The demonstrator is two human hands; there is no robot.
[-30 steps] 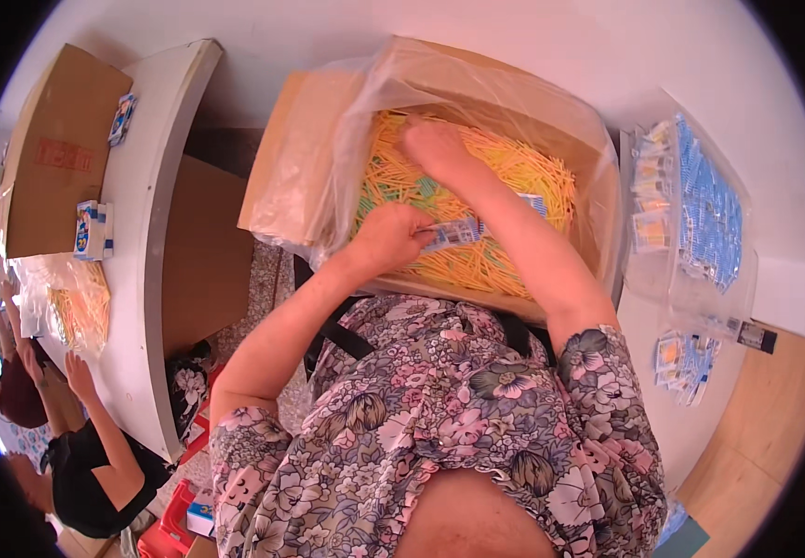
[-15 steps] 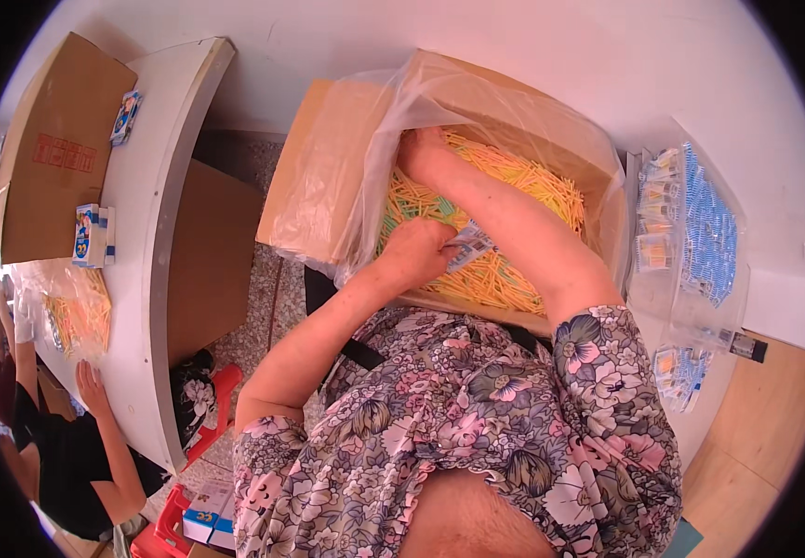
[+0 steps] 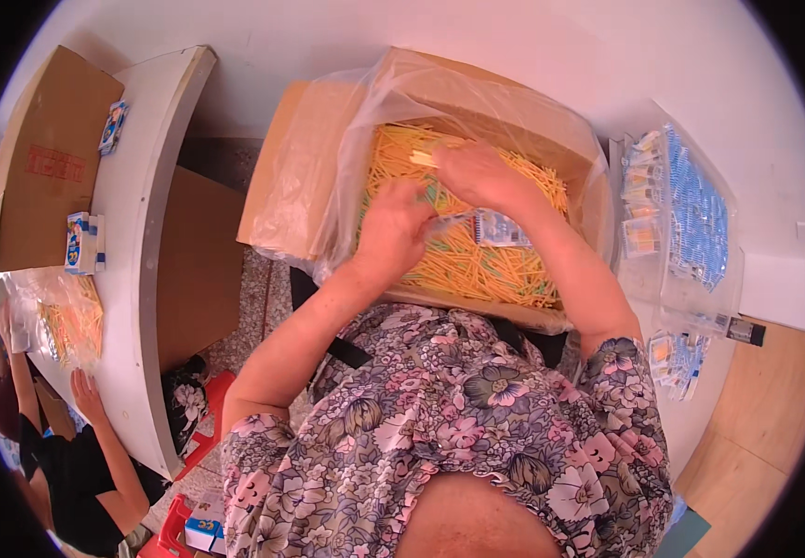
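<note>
A cardboard box [image 3: 277, 177] lined with a clear plastic bag holds a heap of thin yellow sticks [image 3: 477, 265]. Both my hands are inside it. My left hand [image 3: 395, 226] grips one end of a small clear packet [image 3: 500, 226] with blue print that lies over the sticks. My right hand [image 3: 472, 172] rests further back on the heap, pinching a few yellow sticks between its fingers. My forearms reach in over the box's near edge.
A clear plastic tray [image 3: 691, 232] of blue and yellow packets stands to the right, with more packets [image 3: 677, 358] loose below it. On the left a white table [image 3: 133, 242] carries a flat cardboard box [image 3: 44, 163] and small cartons; another person [image 3: 81, 456] sits there.
My right hand has drawn back from deep in the sticks and lifted a few. My left hand has stayed on the packet. The view has shifted slightly.
</note>
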